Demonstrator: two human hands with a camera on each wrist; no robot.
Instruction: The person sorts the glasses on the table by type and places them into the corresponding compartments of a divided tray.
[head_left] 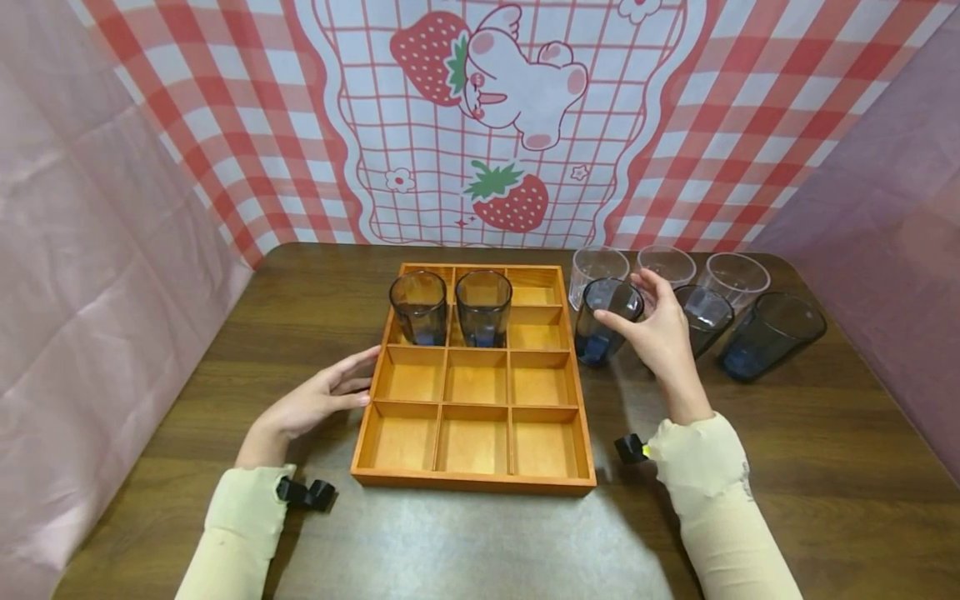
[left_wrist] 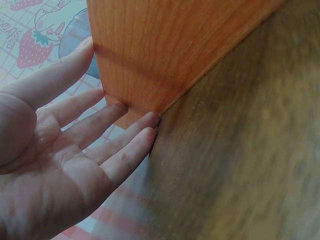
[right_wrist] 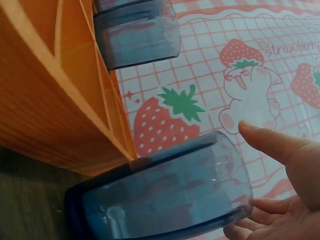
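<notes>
An orange wooden tray [head_left: 472,481] with a grid of compartments lies mid-table. Two dark blue cups [head_left: 418,307] [head_left: 483,307] stand in its left and middle columns near the back. My left hand [head_left: 352,379] lies flat on the table, straight fingertips [left_wrist: 150,120] touching the tray's left wall [left_wrist: 165,55]. My right hand [head_left: 626,298] reaches around a third dark blue cup [head_left: 600,337] standing just right of the tray. In the right wrist view the thumb [right_wrist: 270,140] and fingers [right_wrist: 265,220] flank this cup [right_wrist: 165,195], the thumb straight and slightly off it.
Three clear cups [head_left: 596,265] [head_left: 669,263] [head_left: 737,279] stand at the back right, with two more dark blue cups [head_left: 708,321] [head_left: 768,333] in front of them. A strawberry-print cloth hangs behind the brown table [head_left: 465,542]; pink sheets close off both sides.
</notes>
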